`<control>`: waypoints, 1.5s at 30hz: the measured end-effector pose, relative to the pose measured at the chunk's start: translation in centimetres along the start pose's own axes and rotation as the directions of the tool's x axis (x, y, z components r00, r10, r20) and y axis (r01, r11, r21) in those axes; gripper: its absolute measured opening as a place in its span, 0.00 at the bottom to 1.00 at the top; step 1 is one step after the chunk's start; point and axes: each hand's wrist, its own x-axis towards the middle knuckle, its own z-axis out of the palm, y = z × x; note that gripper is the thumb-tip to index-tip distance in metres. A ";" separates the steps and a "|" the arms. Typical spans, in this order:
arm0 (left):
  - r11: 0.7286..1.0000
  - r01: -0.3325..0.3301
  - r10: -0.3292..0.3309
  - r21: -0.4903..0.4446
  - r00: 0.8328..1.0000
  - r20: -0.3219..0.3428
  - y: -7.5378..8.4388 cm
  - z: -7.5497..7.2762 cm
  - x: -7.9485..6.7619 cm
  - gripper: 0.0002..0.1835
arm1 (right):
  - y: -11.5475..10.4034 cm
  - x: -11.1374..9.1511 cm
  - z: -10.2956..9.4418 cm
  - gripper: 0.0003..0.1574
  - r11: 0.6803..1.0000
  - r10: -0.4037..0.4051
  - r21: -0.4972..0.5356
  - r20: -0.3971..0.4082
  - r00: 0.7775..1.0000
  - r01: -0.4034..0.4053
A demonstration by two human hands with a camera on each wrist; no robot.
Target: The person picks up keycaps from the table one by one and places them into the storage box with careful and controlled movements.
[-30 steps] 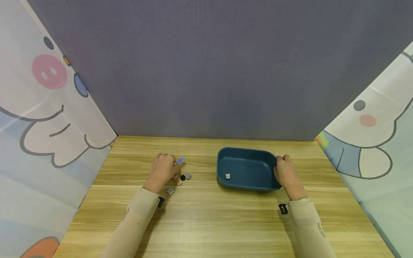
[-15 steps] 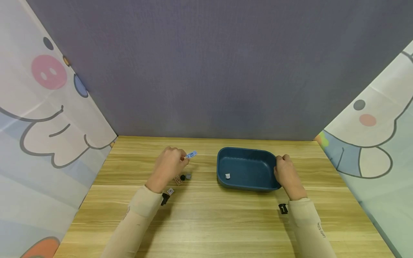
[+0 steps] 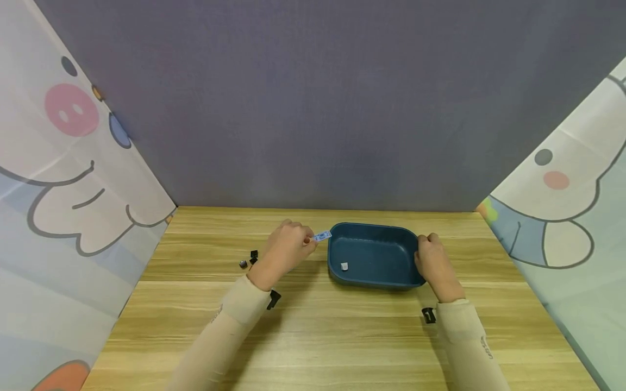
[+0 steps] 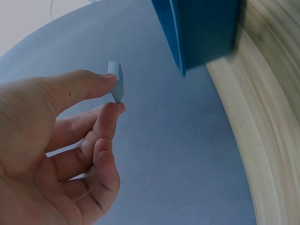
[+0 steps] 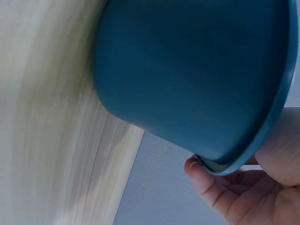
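Between thumb and index finger, my left hand [image 3: 286,247] pinches a small light-blue strip with print on it [image 3: 322,236]. The strip's far end is by the left rim of a dark teal rectangular bin [image 3: 376,285]. In the left wrist view the strip [image 4: 117,80] is seen nearly edge-on, with the bin [image 4: 211,33] above and to the right. My right hand [image 3: 435,266] grips the bin's right rim; the right wrist view shows fingers [image 5: 206,180] curled at that rim. A small white cube [image 3: 344,266] lies inside the bin, towards its left side.
Several small dark pieces [image 3: 254,253] lie on the wooden table [image 3: 342,336] left of my left hand; my forearm may hide others. A grey-purple panel [image 3: 313,108] stands behind the table, with cartoon-printed cloths [image 3: 58,190] at both sides.
My left hand has carried the blue strip rightward from the small pieces to the bin's left rim. The small dark pieces left of it have come into view. The right hand and bin stay put.
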 end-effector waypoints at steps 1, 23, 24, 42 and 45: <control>1.000 -0.019 0.019 -0.006 1.000 -0.002 0.3 0.2 0.2 0.08 | 0.0 0.0 0.0 0.14 1.000 -0.001 -0.001 -0.001 1.000 0.001; 0.970 -0.241 0.243 -0.031 0.962 0.128 7.2 6.6 3.3 0.11 | 0.1 0.2 0.1 0.14 1.000 -0.023 -0.018 -0.018 1.000 0.023; 0.971 -0.239 0.241 -0.034 0.961 0.132 7.4 6.8 3.4 0.11 | 0.1 0.2 0.2 0.14 1.000 -0.026 -0.018 -0.023 0.999 0.026; 0.974 -0.226 0.223 -0.003 0.960 0.167 7.6 8.2 3.6 0.25 | 0.1 0.2 0.1 0.14 0.999 -0.052 -0.019 -0.046 0.998 0.051; 0.976 -0.216 0.215 -0.008 0.963 0.160 7.5 8.0 3.5 0.24 | 0.1 0.1 0.2 0.14 0.998 -0.056 -0.019 -0.052 0.997 0.055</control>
